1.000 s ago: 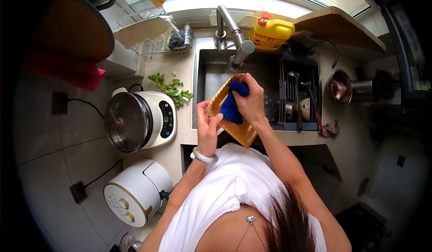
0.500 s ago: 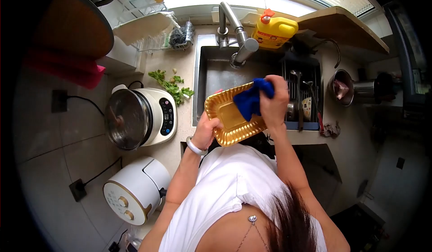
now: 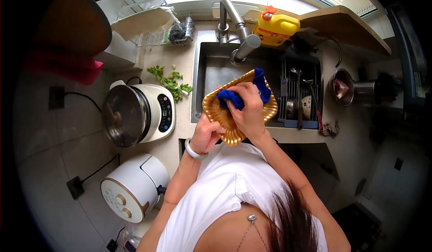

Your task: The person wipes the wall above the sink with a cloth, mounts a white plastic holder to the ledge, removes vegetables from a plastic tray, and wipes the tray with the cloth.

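A gold tray with a fluted rim [image 3: 271, 110] is tilted over the front edge of the sink. My left hand [image 3: 208, 134] grips its lower left side, thumb over the rim. My right hand [image 3: 247, 111] is closed on a blue cloth [image 3: 231, 98] and presses it against the inside of the tray. Part of the cloth hangs over the tray's upper right corner. The tray's middle is partly hidden behind the right hand and the cloth.
Behind the tray lies the sink [image 3: 216, 67] with a faucet [image 3: 246, 47] and a rack of utensils [image 3: 288, 83]. A yellow bottle [image 3: 278, 28] stands behind. Leafy greens [image 3: 171, 83], a pot cooker [image 3: 150, 112] and a white appliance [image 3: 135, 184] are left; a metal bowl [image 3: 341, 88] right.
The tray first turned flatter and showed its inside. My right hand then moved left with the cloth, from the tray's right side onto its middle. My left hand keeps hold of the rim.
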{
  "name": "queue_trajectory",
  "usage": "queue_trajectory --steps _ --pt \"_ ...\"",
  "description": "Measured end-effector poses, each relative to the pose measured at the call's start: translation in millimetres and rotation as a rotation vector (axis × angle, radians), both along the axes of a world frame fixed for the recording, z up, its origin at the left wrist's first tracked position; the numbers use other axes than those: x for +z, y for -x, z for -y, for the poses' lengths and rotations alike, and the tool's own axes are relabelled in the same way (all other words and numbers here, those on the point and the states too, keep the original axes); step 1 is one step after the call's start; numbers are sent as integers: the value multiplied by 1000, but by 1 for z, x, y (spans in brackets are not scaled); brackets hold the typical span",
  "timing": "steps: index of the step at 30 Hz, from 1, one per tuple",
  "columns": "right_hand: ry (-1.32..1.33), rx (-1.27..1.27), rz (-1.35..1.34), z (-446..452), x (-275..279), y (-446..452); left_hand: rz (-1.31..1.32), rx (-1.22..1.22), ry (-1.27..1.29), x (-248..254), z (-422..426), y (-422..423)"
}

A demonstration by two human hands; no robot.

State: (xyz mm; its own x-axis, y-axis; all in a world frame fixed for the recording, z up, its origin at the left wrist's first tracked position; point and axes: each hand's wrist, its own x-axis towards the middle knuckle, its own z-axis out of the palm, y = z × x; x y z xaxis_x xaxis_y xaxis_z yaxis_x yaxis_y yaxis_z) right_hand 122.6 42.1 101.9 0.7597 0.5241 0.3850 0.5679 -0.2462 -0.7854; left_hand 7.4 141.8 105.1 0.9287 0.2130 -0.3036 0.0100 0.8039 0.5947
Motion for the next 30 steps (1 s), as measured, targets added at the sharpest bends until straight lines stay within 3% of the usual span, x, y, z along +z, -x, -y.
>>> queue_trajectory --steps 7,11,16,17,18,20,24,26,28,30 --pt "52 15 -189 -4 1 14 -66 -126 74 -14 2 6" --pt "-6 148 -331 -5 9 15 -79 -265 61 -30 -8 13" --pt "86 590 -609 27 14 -21 -61 -238 81 -16 0 9" --pt "161 449 -696 31 29 -23 -15 -201 146 -17 0 5" --pt "158 297 -583 33 37 -23 30 -159 211 -17 1 2" --pt "200 271 -257 37 43 -26 65 -163 266 -27 -1 4" --pt "248 489 130 28 56 -25 45 -232 292 -21 2 2" --pt "266 528 151 25 34 -29 -30 -302 228 -18 2 3" --pt "304 603 -50 23 21 -30 -58 -312 178 -16 -2 2" --pt "248 574 66 23 13 -24 -92 -295 130 -15 -5 7"
